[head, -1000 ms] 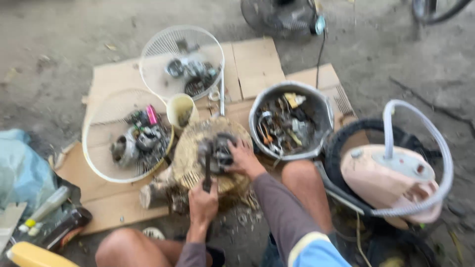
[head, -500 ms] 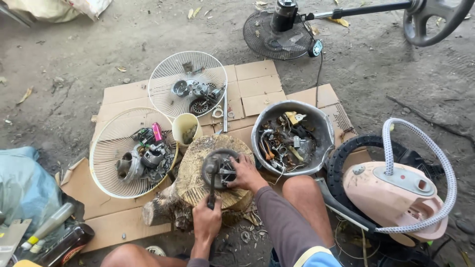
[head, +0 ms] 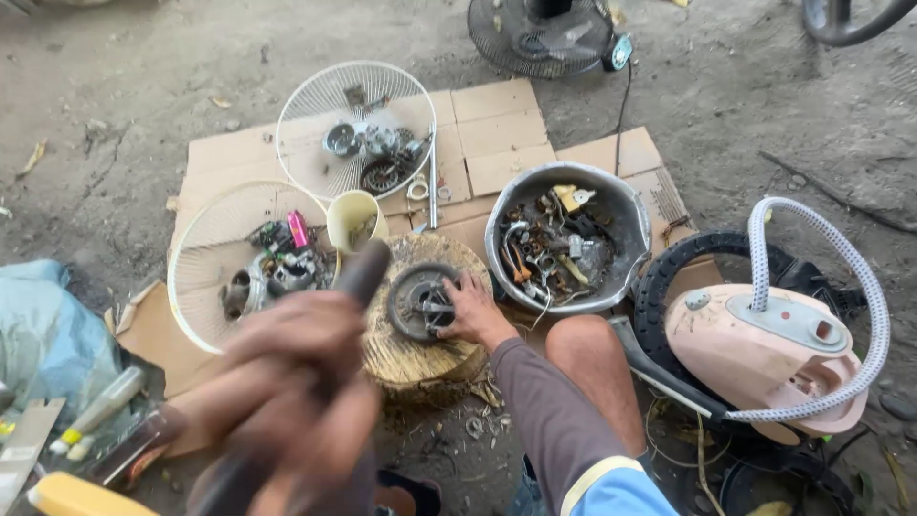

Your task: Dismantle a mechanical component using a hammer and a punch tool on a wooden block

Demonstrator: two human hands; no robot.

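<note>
Nearest the camera, the blurred left hand is raised, its fingers wrapped tight around the dark handle of a tool whose rounded upper end points toward the stump; what kind of tool it is cannot be made out through the blur. Just beyond it, the right hand rests on the round, sawn-off wooden stump, fingers closed against the right edge of a dark, round metal motor part that lies flat on the stump's top. To the right of those fingers, touching the stump's far side, stands a dented grey metal bowl filled with small scrap pieces and wires. Farther right lies a pale pink plastic appliance body with a white ribbed hose. Left of the left hand's fingers, a white wire fan guard holds loose motor pieces, with a cream plastic cup just beside it. Beyond, a second white wire fan guard with more parts lies on flattened brown cardboard, and a dark fan stands on the ground farthest away.
</note>
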